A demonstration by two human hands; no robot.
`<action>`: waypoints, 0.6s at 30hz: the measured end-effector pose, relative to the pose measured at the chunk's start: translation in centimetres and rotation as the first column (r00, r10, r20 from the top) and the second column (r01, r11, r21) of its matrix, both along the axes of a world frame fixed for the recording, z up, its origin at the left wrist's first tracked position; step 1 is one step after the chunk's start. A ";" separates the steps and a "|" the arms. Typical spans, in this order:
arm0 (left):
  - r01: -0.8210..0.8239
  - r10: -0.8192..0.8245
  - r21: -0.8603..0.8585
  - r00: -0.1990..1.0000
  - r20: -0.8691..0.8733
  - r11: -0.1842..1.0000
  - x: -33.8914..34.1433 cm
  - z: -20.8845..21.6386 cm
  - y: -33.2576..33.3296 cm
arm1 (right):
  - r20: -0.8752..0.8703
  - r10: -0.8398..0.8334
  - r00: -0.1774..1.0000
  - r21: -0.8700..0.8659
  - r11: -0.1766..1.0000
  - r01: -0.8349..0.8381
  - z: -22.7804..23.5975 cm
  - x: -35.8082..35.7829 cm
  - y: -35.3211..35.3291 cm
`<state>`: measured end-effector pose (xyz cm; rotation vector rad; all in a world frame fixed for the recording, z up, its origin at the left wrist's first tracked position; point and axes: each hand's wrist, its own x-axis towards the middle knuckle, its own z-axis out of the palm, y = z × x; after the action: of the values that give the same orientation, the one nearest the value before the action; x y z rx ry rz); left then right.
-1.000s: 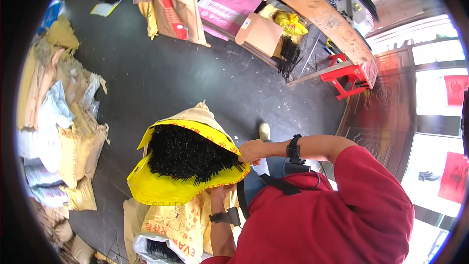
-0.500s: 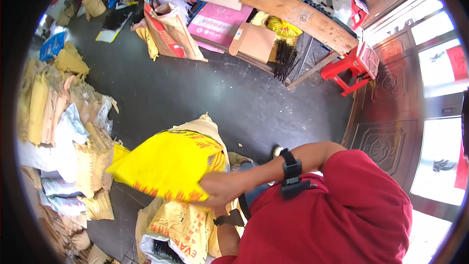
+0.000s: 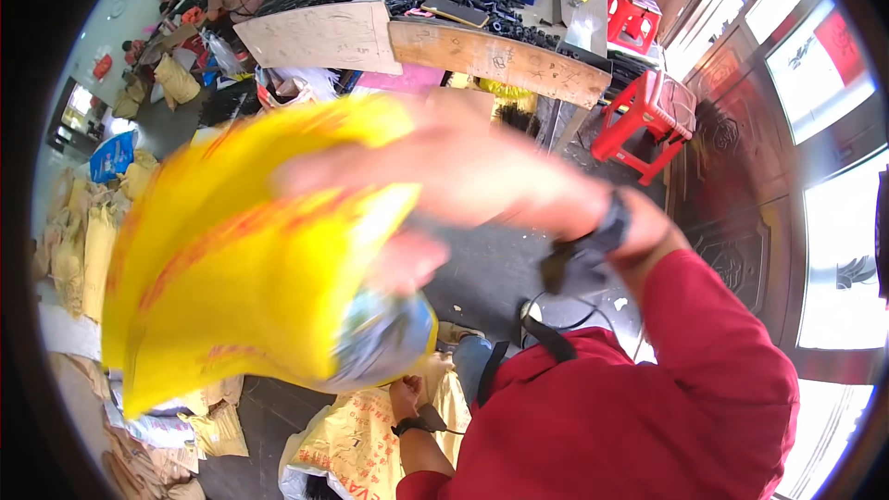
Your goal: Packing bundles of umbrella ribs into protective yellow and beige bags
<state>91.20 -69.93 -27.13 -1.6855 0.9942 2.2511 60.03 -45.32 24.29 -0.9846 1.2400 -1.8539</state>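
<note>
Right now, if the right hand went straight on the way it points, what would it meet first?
Probably the yellow sack; the right hand overlaps it here, though blur leaves depth unclear.

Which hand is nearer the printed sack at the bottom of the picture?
Left. The left hand is low, by the far end of the printed sack, contact unclear; the right hand, blurred, is raised well away, at the yellow bag.

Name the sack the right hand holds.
The bright yellow, red-printed sack in the right hand; the paler sack sits below by the left hand, other sacks lie piled at left.
</note>
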 end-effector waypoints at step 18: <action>0.073 -0.038 -0.104 0.952 0.302 0.992 -1.3 1.2 0.4 | -0.410 -0.825 0.388 0.841 -0.178 0.511 -8.3 8.5 52.3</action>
<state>89.86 -69.56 -25.90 -1.9455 1.0952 1.8597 68.54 6.95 16.03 0.9105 2.4825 -1.2385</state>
